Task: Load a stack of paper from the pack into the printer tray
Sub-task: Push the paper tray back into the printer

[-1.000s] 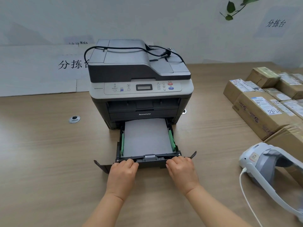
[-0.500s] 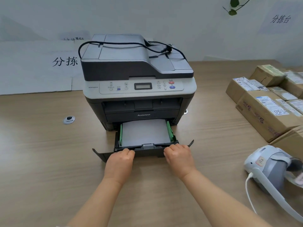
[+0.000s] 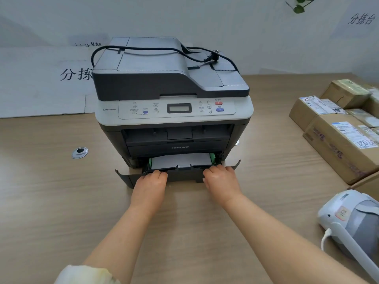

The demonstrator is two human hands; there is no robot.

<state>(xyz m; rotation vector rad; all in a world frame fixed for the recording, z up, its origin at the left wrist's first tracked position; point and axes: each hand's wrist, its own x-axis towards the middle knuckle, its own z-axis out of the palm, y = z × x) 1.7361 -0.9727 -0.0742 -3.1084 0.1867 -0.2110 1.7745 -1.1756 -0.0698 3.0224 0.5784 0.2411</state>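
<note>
A grey and black printer [image 3: 172, 111] stands on the wooden table, a black power cord lying on its lid. Its black paper tray [image 3: 184, 175] sticks out only a little at the bottom front. A strip of white paper stack [image 3: 180, 159] shows inside it between green guides. My left hand [image 3: 150, 184] presses on the tray's front panel left of centre. My right hand [image 3: 221, 181] presses on the same panel right of centre. The fingers of both hands curl against the panel. No paper pack is in view.
Several brown cardboard parcels [image 3: 344, 138] with labels lie at the right. A white and grey headset [image 3: 352, 220] with a cable sits at the near right edge. A round metal cable grommet [image 3: 80, 152] is set in the table left of the printer. White sheets with characters lean on the wall behind.
Both hands have pushed the tray inward. Far less of the paper shows now than a second ago. The view has moved closer to the printer.
</note>
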